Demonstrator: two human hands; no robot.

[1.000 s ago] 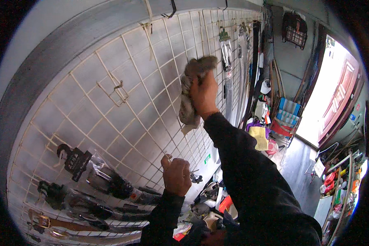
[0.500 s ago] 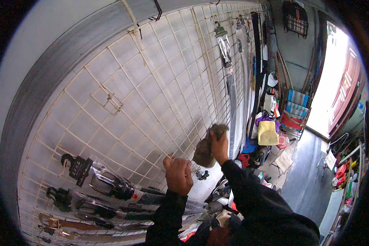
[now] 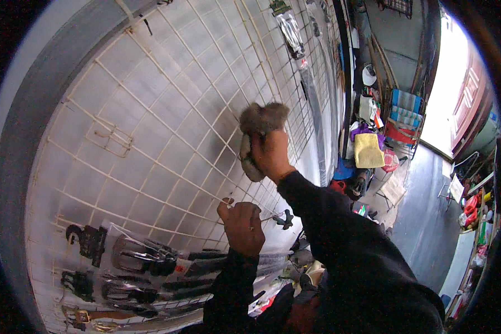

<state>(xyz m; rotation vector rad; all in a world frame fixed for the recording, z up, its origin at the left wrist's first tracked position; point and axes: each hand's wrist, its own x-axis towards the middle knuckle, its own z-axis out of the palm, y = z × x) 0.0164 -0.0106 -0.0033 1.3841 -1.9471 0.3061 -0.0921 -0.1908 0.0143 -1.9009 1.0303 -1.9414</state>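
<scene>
My right hand (image 3: 274, 156) is closed around a crumpled grey-brown cloth (image 3: 255, 123), pressed against the white wire grid panel (image 3: 162, 89). Lower down, my left hand (image 3: 244, 231) is curled at the grid's wires, thumb and fingers closed on one of them. Just right of that hand, a small dark hook-like piece (image 3: 284, 219) sticks out by the grid. Packaged black belts (image 3: 145, 255) hang on the grid at lower left, above a brown belt with a buckle (image 3: 94, 315).
A bent wire hook (image 3: 114, 139) is on the grid at left. Another packaged belt (image 3: 289, 33) hangs at the top. To the right stand a striped folding chair (image 3: 404, 111), a yellow bag (image 3: 368, 151) and a small stool (image 3: 392, 190). Beyond is a bright doorway (image 3: 442, 89).
My right hand has moved up and left across the grid with the cloth. My left hand stays at about the same place in view, while the view has shifted downward.
</scene>
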